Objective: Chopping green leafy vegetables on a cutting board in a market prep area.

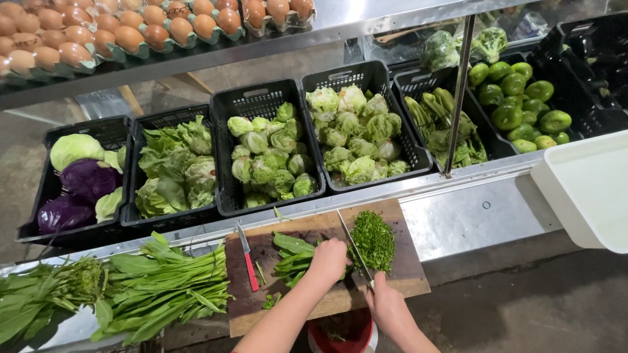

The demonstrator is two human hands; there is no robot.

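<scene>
Chopping greens on a wooden cutting board (392,278) at the worktop (471,219).

Left of the board lie long-stemmed leafy greens (150,287); on the board's left part rests a red-handled knife (248,258). Right of it, near the board's middle, the left hand (329,260) is clenched down on a bunch of green leaves (292,257), pinning it to the board. Just right of that hand, the large knife (353,247) slants across the board, its blade between the bunch and the pile of finely chopped greens (374,238). The right hand (386,304), at the board's front edge, grasps the knife handle. Below the board's front edge sits a red bucket (343,333). Behind the board stand black crates of cabbages (271,157); right of it is a white tub (589,189).
</scene>
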